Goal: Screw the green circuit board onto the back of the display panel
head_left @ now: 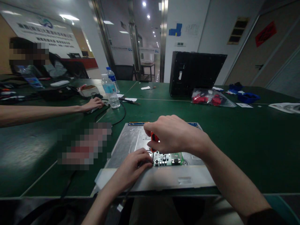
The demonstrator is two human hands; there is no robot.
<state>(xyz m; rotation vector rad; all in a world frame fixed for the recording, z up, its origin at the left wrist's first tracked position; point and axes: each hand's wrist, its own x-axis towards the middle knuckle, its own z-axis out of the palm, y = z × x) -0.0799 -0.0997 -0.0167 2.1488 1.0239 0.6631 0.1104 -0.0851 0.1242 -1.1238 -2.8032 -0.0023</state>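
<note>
Circuit board (167, 159) is lying on a metal panel (125, 139) at the near edge of a green table (239, 140). A person's right hand (172, 133) is gripping a red-handled screwdriver (154, 142), its shaft pointing down at the board's left edge. The left hand (137, 162) is resting, fingers curled, beside the shaft; whether it is pinching anything cannot be told. Beyond, to the left, two water bottles (110, 93) are standing near a co-worker's hand (93, 104).
</note>
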